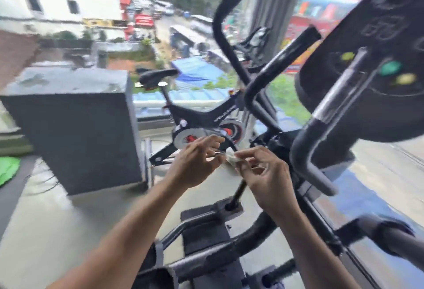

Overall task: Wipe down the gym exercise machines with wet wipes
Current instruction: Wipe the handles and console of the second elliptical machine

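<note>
**Hands holding a wet wipe among gym machines by a window**

Large windows fill the background, showing a blurred street with buildings, parked vehicles and blue roofs below. Indoors, the floor (46, 215) is pale and glossy. A big grey box (75, 128) stands at the left, with a patch of green (8, 170) at the far left edge.

Beyond the hands stands a black spin bike (202, 114) with a silver and red flywheel and a black saddle. At the right, close to the camera, an exercise machine rises with a dark console (371, 59) bearing yellow and green buttons, and curved black handlebars (307, 155) in front of it. Its dark pedals and frame bars (206, 231) lie low in the centre.

Both bare forearms reach forward. The left hand (197, 162) and the right hand (263, 174) meet in the middle of the view, holding a small crumpled white wet wipe (231, 157) between them. The fingers of each hand are curled and pinch the wipe at its edges. The wipe is held in the air, apart from the machines, just left of the handlebars. Motion blur softens the finer detail.
</note>
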A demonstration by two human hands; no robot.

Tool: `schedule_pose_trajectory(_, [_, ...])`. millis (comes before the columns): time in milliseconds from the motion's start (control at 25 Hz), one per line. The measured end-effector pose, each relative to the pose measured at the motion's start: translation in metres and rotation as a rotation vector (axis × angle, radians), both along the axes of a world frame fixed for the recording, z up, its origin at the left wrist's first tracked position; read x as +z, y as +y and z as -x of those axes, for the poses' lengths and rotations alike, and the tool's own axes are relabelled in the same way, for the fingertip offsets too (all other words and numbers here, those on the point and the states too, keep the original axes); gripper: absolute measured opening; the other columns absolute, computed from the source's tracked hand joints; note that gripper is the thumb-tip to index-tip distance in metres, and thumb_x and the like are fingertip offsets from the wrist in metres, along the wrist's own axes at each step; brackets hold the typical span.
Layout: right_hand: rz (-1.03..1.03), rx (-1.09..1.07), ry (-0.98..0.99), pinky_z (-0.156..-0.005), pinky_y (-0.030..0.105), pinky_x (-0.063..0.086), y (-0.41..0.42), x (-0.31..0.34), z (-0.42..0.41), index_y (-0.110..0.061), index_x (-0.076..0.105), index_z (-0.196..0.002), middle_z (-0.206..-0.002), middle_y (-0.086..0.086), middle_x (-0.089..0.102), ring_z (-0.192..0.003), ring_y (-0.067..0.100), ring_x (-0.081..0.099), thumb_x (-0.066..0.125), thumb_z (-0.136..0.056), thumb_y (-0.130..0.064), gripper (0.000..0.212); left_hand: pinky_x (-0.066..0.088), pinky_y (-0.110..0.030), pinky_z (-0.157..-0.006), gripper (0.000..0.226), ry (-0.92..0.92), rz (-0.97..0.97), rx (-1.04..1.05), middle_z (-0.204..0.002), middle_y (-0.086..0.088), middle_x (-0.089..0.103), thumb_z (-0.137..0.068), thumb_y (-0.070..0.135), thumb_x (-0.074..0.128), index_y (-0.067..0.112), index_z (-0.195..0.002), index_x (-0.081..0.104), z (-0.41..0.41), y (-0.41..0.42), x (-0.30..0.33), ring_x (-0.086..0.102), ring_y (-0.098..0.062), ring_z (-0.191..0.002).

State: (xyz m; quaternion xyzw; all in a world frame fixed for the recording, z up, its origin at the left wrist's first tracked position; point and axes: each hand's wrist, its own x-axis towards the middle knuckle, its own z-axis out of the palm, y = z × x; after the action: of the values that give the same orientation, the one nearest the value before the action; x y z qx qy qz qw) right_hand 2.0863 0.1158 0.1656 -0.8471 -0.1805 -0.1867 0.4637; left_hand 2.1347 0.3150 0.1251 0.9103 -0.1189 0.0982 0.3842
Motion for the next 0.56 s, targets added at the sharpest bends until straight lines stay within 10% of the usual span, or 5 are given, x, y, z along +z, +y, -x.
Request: schedule_pose_trajectory(560, [0.17, -0.696, -0.382, -0.076, 0.033, 0.057, -0.054, 0.097, 0.045, -0.02, 0.073, -0.098, -0.095, -0.011, 0.071, -0.091, 0.006, 0.068, 0.077, -0.09, -0.008, 0.015, 0.032, -0.053, -0.121, 0.094, -0.662, -0.043, -0.277, -0.17, -0.011, 0.018, -0.089, 0.039, 0.076, 0.019, -0.165, 0.024, -0.14, -0.096, 0.113, 0.025, -0.032, -0.153])
